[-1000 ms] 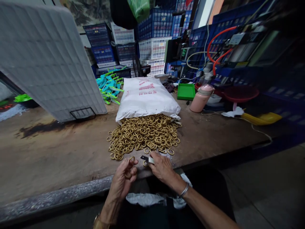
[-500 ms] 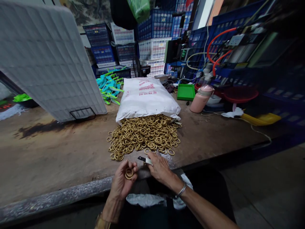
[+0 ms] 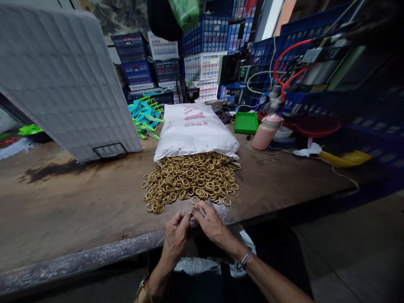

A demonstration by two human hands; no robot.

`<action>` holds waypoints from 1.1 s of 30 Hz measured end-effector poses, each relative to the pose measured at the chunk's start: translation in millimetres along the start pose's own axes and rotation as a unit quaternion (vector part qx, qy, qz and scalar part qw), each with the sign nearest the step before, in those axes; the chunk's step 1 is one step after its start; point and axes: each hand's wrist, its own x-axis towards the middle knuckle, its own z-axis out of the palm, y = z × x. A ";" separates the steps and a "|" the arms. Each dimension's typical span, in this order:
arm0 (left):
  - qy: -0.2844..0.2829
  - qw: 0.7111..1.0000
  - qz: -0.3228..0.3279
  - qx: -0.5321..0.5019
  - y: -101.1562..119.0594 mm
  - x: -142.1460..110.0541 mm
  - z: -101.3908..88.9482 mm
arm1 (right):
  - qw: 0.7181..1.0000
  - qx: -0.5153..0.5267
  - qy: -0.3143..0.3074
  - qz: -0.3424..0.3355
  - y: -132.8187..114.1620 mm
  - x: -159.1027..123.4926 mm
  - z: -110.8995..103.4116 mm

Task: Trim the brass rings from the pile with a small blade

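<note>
Worktop [image 3: 104,206]: brown, with a dark stain [image 3: 57,170] on your left
Gold rings [image 3: 189,179]: heaped before you at the mouth of a white sack [image 3: 195,136]
Left side: white panel [image 3: 69,84], standing on edge
Right side: green tray [image 3: 246,123], pink bottle [image 3: 267,135], yellow piece [image 3: 345,158]

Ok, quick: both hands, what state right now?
Left hand: closed, apparently pinching a mostly hidden gold ring.
Right hand: closed on a slim pale tool.
</note>
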 end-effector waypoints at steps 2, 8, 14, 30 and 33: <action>-0.003 0.998 0.051 0.026 1.4 -0.9 0.9 | 0.999 0.031 -0.023 0.038 -1.2 0.6 -1.2; -0.034 0.999 -0.004 -0.003 -6.8 0.1 0.9 | 0.993 0.081 -0.040 0.071 2.2 2.1 -0.8; -0.093 0.985 -0.100 -0.109 -6.4 1.7 0.3 | 0.996 0.058 -0.011 0.061 4.3 5.9 -0.8; -0.102 0.977 -0.093 -0.160 -2.6 2.5 4.1 | 0.994 -0.099 -0.036 -0.009 11.2 -5.3 -9.1; -0.103 0.979 -0.085 -0.155 -4.7 3.3 4.6 | 0.983 -0.162 -0.077 -0.049 15.2 -10.0 -6.8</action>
